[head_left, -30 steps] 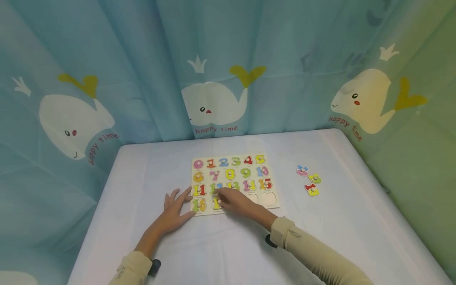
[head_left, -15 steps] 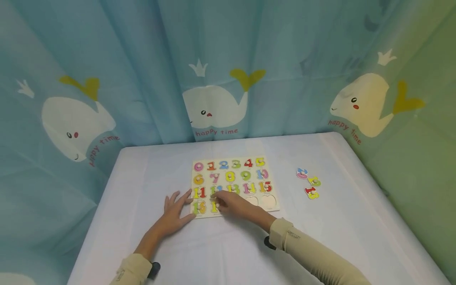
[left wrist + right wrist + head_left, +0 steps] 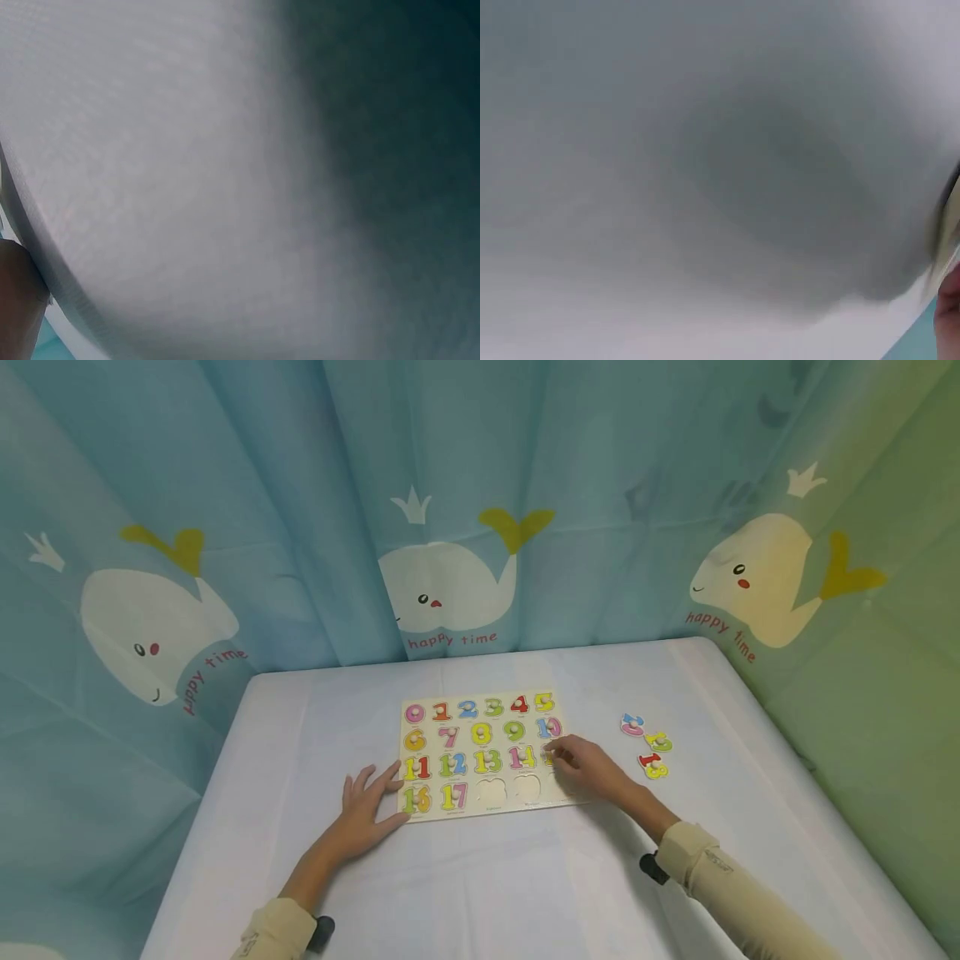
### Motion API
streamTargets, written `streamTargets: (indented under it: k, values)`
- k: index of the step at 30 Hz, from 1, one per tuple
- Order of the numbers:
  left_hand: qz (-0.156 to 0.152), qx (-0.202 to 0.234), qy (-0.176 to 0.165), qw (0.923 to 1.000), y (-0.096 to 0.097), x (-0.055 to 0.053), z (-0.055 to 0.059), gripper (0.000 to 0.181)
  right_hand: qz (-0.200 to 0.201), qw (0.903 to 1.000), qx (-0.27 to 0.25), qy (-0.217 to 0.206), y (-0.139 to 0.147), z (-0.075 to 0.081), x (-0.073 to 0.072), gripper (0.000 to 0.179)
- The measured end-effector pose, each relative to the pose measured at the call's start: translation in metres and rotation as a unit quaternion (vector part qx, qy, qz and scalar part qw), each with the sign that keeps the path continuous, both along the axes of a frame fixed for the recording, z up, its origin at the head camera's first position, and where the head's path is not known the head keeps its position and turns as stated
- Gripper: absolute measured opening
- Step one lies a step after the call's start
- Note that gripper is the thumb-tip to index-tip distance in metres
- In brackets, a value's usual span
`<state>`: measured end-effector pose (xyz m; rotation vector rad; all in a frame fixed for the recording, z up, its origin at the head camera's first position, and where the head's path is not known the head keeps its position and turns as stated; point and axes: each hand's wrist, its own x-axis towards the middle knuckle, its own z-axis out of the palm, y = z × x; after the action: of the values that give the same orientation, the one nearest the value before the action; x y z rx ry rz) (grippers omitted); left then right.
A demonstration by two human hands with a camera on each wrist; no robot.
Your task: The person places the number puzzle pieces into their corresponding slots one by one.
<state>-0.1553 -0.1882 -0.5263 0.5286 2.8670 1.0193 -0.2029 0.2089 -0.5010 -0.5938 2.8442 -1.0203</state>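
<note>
On the table lies a wooden number puzzle board (image 3: pixel 510 790) holding knobbed number pieces. My left hand (image 3: pixel 365 810) rests at its left edge, fingers spread, thumb by the lower corner. Over the board's right side is my right hand (image 3: pixel 588 767), fingers loosely bent, with no piece visible in them; it covers part of the 15 and the last recess. The 17 piece (image 3: pixel 454 796) sits in the bottom row, beside the 16 piece (image 3: pixel 417 799). Two bare recesses show right of it. In the right wrist view, a bit of the right hand (image 3: pixel 949 319) appears near the board's edge.
Three loose pieces lie right of the board: a red-and-yellow 18 (image 3: pixel 653 767), a yellow-and-green piece (image 3: pixel 659 742) and a blue-and-pink piece (image 3: pixel 632 725). White cloth covers the table (image 3: pixel 480 893). A blue whale-print curtain (image 3: pixel 330 527) hangs behind it.
My right hand has left the 17 piece and moved right across the board, uncovering the 17 and the recesses beside it. My left hand stays at the board's edge.
</note>
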Motion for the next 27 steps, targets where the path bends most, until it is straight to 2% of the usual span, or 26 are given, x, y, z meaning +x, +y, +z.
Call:
streamTargets:
  k: [3,7,12,18,22,27]
  values:
    - [0.000,-0.002,-0.007,1.0000,0.002,0.000,0.001,0.070,-0.058,0.9971,0.011,0.047,0.037,0.001,0.005,0.024]
    - [0.004,-0.009,-0.012,0.9999,0.003,0.001,0.004,0.066,-0.136,0.9860,-0.005,0.096,0.081,-0.002,0.018,0.026]
    - [0.001,-0.007,-0.007,0.9999,0.002,0.002,0.006,0.061,-0.217,0.9733,-0.003,0.075,0.111,-0.003,0.035,0.037]
    - [-0.002,-0.006,-0.005,1.0000,0.001,0.001,0.002,0.059,-0.253,0.9667,-0.003,0.036,0.120,-0.011,0.043,0.038]
    - [-0.005,-0.007,-0.006,0.9999,0.001,0.000,-0.001,0.061,-0.268,0.9622,-0.007,0.046,0.117,-0.017,0.042,0.036]
    - [-0.001,-0.003,-0.004,1.0000,0.000,-0.001,-0.003,0.062,-0.257,0.9637,-0.006,0.072,0.112,-0.018,0.042,0.032]
